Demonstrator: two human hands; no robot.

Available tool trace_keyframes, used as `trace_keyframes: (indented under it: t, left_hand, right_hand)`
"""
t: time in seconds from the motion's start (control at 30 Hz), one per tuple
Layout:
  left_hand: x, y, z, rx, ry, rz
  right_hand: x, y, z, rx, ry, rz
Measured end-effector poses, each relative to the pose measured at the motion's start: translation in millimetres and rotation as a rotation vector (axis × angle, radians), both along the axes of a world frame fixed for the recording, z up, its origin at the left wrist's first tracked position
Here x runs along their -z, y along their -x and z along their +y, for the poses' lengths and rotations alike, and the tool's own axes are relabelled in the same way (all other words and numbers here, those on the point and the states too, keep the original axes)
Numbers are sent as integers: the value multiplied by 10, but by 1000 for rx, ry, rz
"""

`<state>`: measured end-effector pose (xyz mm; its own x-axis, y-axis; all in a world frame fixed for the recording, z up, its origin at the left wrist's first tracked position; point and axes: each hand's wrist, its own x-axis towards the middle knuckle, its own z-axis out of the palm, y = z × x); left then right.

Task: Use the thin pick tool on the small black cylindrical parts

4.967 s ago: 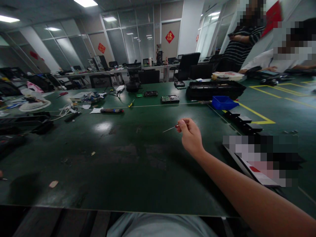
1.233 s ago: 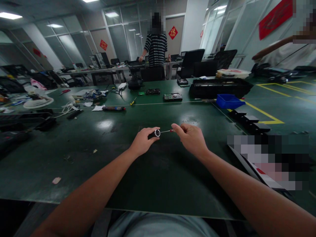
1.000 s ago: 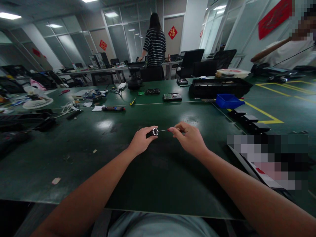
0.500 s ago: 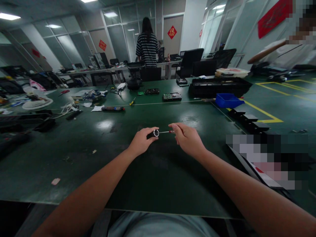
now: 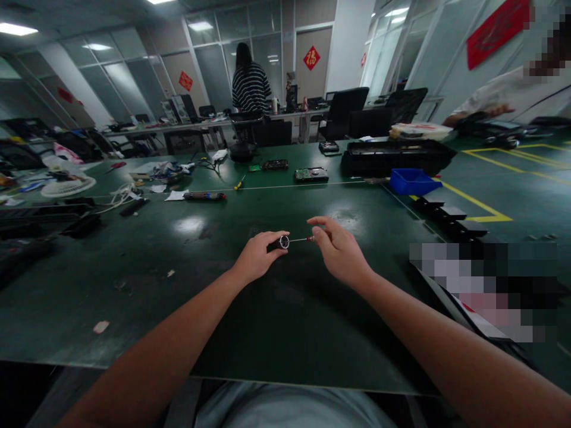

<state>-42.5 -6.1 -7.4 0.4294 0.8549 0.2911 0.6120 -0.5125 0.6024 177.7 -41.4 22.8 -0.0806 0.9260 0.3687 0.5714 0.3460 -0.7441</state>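
Observation:
My left hand [image 5: 257,260] is closed around a small black cylinder [image 5: 279,243] with a silver ring at its end, held just above the green table [image 5: 214,297]. My right hand [image 5: 339,252] pinches the red handle of a thin screwdriver [image 5: 301,239]. The screwdriver's metal shaft points left and its tip meets the cylinder's ringed end. Both hands sit mid-table, close together.
A blue bin [image 5: 413,181], a long black tray [image 5: 397,157] and a row of black blocks [image 5: 448,215] lie at the right. Circuit boards [image 5: 311,175], tools and cables [image 5: 134,199] clutter the far side. A person in a striped top [image 5: 250,86] stands at a far desk; another person [image 5: 513,95] is at the right.
Five seconds ago only my right hand was up with the screwdriver; now my left hand holds the cylinder against its tip. The hands barely shift in the last second. The striped person walked left.

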Motion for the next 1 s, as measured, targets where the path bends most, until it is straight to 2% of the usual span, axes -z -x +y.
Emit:
trace_keyframes:
  t: [0.2, 0.4, 0.57, 0.67, 0.77, 0.87, 1.0]
  left_hand:
    - [17, 32, 25, -50, -12, -45]
    - [40, -1, 25, 3, -6, -15]
    - [31, -41, 2, 0, 5, -10]
    - [-10, -44, -11, -15, -37, -73]
    - [-56, -17, 3, 34, -133, -82]
    - [-69, 24, 43, 94, -159, 48]
    - [-37, 46, 80, 102, -117, 125]
  right_hand:
    - [-17, 10, -22, -79, -3, -3]
    - [39, 4, 12, -10, 19, 119]
    - [142, 39, 107, -42, 29, 456]
    - [195, 54, 172, -47, 116, 740]
    - [245, 38, 233, -74, 256, 968]
    - [288, -4, 286, -9, 346, 961]
    - [313, -35, 316, 121, 249, 817]
